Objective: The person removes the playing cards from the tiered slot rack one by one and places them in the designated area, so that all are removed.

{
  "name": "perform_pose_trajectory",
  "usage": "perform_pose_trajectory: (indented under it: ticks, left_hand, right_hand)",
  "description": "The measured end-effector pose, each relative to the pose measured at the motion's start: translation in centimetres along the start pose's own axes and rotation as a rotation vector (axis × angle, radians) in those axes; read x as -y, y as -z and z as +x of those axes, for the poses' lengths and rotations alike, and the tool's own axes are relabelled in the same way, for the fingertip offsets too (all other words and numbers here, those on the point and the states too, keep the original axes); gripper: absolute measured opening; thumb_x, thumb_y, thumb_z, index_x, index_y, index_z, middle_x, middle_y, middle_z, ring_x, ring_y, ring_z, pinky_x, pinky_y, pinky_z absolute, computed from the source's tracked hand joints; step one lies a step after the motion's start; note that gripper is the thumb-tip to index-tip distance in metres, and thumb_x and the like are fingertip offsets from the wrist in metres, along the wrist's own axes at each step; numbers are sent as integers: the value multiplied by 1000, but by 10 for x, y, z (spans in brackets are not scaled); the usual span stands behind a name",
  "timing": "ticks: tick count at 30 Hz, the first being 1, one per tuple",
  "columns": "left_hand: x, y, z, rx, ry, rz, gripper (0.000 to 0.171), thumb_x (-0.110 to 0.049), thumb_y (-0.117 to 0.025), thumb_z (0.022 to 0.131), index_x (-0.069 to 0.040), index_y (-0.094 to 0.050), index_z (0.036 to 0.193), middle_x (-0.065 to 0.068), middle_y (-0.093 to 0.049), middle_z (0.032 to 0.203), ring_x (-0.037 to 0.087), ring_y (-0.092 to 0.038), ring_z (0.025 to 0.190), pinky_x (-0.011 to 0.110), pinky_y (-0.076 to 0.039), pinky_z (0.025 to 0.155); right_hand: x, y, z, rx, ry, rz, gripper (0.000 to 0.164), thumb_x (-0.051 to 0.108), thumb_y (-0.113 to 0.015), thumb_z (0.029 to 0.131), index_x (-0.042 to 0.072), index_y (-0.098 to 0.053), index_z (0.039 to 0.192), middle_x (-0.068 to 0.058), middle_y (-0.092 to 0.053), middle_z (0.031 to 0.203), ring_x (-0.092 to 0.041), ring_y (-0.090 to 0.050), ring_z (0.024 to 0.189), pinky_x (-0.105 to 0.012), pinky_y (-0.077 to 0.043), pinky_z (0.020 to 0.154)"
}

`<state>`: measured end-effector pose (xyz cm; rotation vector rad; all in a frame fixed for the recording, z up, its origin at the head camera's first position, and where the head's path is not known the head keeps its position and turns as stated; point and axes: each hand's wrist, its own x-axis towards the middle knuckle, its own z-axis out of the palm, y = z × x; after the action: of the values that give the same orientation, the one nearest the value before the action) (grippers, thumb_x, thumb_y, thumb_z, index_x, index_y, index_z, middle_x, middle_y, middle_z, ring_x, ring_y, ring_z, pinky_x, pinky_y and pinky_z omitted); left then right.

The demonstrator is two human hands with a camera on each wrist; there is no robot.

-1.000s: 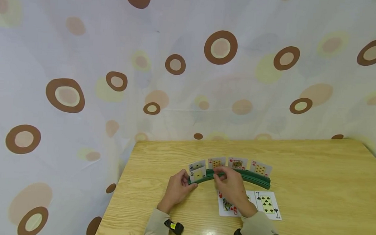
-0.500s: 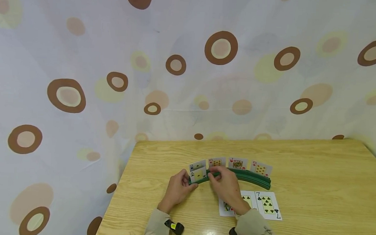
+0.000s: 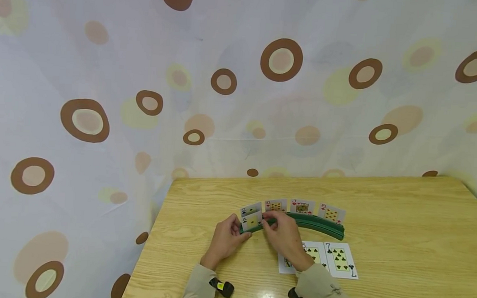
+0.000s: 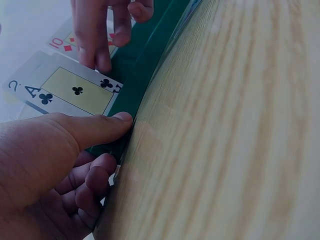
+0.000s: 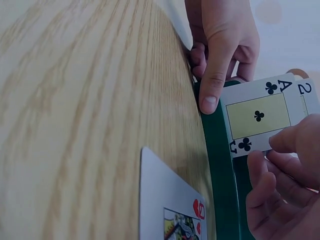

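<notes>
My left hand (image 3: 224,240) grips the left end of a curved green card holder (image 3: 316,222), its thumb (image 4: 110,129) on the front edge and its fingers curled below. An ace of clubs (image 5: 260,116) stands in the holder's front slot beside that thumb, with a 2 of clubs (image 3: 255,208) behind it. My right hand (image 3: 285,236) has its bent fingertips right at the ace's right edge; in the right wrist view one finger overlaps the card. Further right, a 10 of diamonds (image 3: 275,205), a jack of hearts (image 3: 302,207) and a red-suited card (image 3: 333,214) stand in the back slot.
Face up on the wooden table (image 3: 414,232), a 7 of clubs (image 3: 340,260) and another club card (image 3: 313,252) lie in front of the holder. A queen of hearts (image 5: 175,215) lies partly under my right forearm. A patterned cloth (image 3: 241,108) hangs behind the table.
My right hand has moved left along the holder to the ace's right edge, uncovering more of the middle club card. My left hand and the standing cards have stayed put.
</notes>
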<state>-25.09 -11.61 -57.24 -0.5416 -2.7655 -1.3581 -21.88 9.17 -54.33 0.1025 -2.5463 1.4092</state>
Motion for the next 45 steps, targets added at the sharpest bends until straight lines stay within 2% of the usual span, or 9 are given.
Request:
perform_pose_trajectory:
  ticks: [12,19,23,29,34,39,45]
  left_hand:
    - [0,-1,1,-5,3,12,33,-17,-89,93,-9,-57,91,-1,-59,78,0,-47,64,17,-39,60]
    - [0,0,1,0,-4,4,32,-16,-89,93,-8,-58,92,-1,-59,78,0,-47,64,17,-39,60]
    - [0,-1,2,5,-1,2,31,-16,-89,93,-8,-58,93,-2,-59,78,-1,-47,64,16,-40,60]
    - [1,-1,1,5,14,5,32,-16,-89,93,-9,-58,93,-3,-58,77,-1,-46,63,16,-39,60]
    - [1,-1,0,7,23,-13,32,-16,-89,93,-8,-58,93,-2,-59,79,-1,-47,65,16,-39,60]
    - [0,0,0,24,30,-20,32,-17,-88,94,-7,-58,93,-4,-56,78,-1,-45,65,16,-38,61]
    - [1,0,0,26,20,-13,32,-19,-88,95,-6,-58,94,-6,-55,78,-1,-46,65,16,-39,61]
  right_hand:
    - [1,-3,1,-15,-7,-34,9,10,-79,100,11,-81,109,-7,-82,106,-12,-68,74,-22,-49,63]
    - [0,1,1,-35,10,-4,10,10,-79,101,13,-82,110,-7,-82,108,-14,-72,78,-25,-55,69]
    - [-1,6,2,-57,30,-4,11,10,-79,101,13,-81,110,-7,-83,106,-14,-74,80,-29,-60,74]
    - [0,13,-2,-44,24,2,13,11,-77,102,14,-81,114,-6,-83,110,-15,-76,85,-36,-63,78]
    - [-1,20,-8,-35,6,19,14,12,-75,104,14,-81,117,-7,-82,112,-18,-76,86,-31,-61,74]
    - [-7,29,-11,-24,-31,79,13,11,-75,104,13,-81,116,-8,-82,108,-16,-74,83,-25,-55,65]
    - [-17,42,-12,-52,-50,76,13,10,-76,104,10,-80,116,-10,-82,108,-13,-71,81,-24,-52,67]
